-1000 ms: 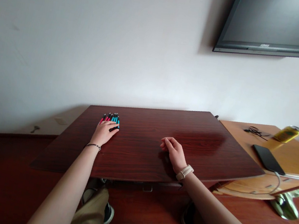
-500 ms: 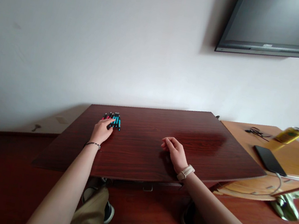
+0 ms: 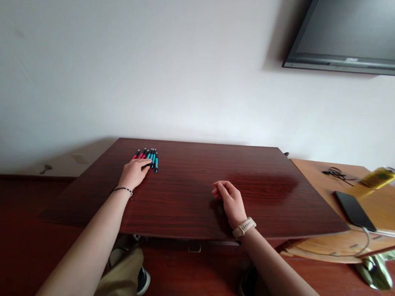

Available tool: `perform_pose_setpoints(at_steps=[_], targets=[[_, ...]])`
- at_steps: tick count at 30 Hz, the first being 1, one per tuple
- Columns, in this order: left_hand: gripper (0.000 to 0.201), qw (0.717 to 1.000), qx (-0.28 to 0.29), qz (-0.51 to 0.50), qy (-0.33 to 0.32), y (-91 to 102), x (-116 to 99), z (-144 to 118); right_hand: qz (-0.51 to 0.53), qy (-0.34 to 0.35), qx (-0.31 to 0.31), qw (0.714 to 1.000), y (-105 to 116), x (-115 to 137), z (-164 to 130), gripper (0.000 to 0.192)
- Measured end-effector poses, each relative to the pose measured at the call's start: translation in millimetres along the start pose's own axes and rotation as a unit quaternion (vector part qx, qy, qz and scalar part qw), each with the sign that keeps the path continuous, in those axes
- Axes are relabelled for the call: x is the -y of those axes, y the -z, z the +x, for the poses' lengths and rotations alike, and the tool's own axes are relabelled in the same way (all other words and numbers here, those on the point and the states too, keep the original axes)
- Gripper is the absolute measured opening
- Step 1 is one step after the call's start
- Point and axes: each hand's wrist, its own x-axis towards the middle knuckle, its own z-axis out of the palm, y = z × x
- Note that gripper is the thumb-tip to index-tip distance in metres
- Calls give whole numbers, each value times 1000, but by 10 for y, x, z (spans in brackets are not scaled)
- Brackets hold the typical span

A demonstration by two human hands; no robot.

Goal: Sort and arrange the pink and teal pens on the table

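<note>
Several slim pens with pink and blue barrels and black tips (image 3: 147,156) lie side by side in a tight row left of centre in the frame, toward the far edge of the dark red-brown glossy wooden table (image 3: 191,187). Your left hand (image 3: 133,173) lies flat on them, fingers stretched over their near ends, pressing rather than gripping; nothing is closed inside it. Your right hand (image 3: 230,203), at the middle of the frame, rests on the bare tabletop with fingers loosely curled and holds nothing; a pale wristwatch (image 3: 244,227) sits on that wrist. A thin dark bracelet (image 3: 123,189) circles your left wrist. At the right of the frame a lighter tan wooden stand (image 3: 392,206) carries a black phone (image 3: 354,210) and a yellow can (image 3: 379,177). A dark flat screen (image 3: 368,32) hangs on the white wall, upper right.
</note>
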Motion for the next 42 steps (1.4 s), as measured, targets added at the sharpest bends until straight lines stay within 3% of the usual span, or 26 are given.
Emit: perform_pose_setpoints(at_steps=[9, 22, 29, 35, 42], targets=[[29, 999, 4, 3, 38, 23, -26, 6, -15, 6, 0, 1000, 1, -23, 10, 37], [32, 1000, 8, -13, 21, 27, -19, -12, -12, 3, 2, 1000, 3, -1, -4, 36], [29, 998, 16, 20, 56, 95, -110, -11, -24, 4, 1, 1000, 0, -5, -5, 38], [35, 998, 28, 51, 24, 89, -129, -46, -23, 3, 6, 1000, 7, -7, -5, 38], [46, 988, 126, 88, 14, 267, 25, 88, -28, 4, 8, 1000, 1, 18, -15, 39]])
